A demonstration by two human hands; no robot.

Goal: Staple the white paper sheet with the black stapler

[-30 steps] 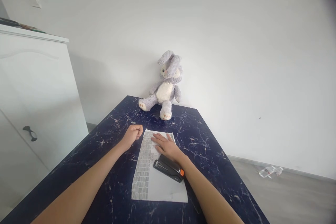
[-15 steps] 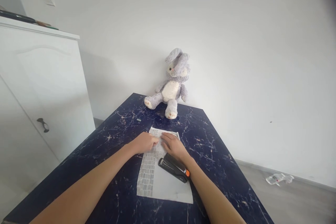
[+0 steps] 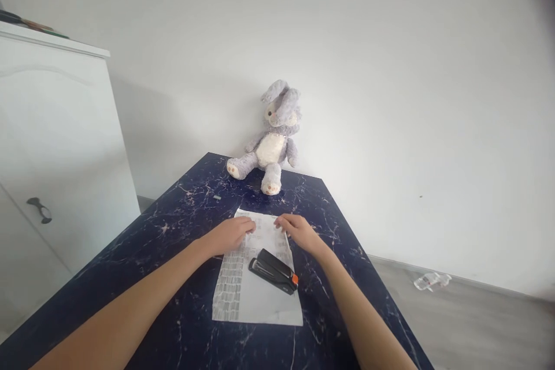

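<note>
A sheet of paper (image 3: 260, 307) with rows of grey print down its left side lies on the dark blue marbled table. My left hand (image 3: 232, 233) rests over its upper left part, fingers loosely bent and lying on the sheet. At the upper right edge, my right hand (image 3: 302, 232) has its fingers curled over the paper's border, closed on it; the thumb is partly hidden. A black stapler (image 3: 274, 272) with an orange end lies slantwise on the sheet below both hands, touched by neither.
A grey plush rabbit (image 3: 272, 147) sits at the far end of the table (image 3: 191, 300), against the wall. Near it lies a small pale piece (image 3: 217, 198). A white cabinet (image 3: 60, 121) stands left. On the floor to the right is a clear plastic item (image 3: 432, 281).
My hands have moved apart, the right one going from the middle of the sheet to its right edge. The whole view has shifted, so everything sits further left.
</note>
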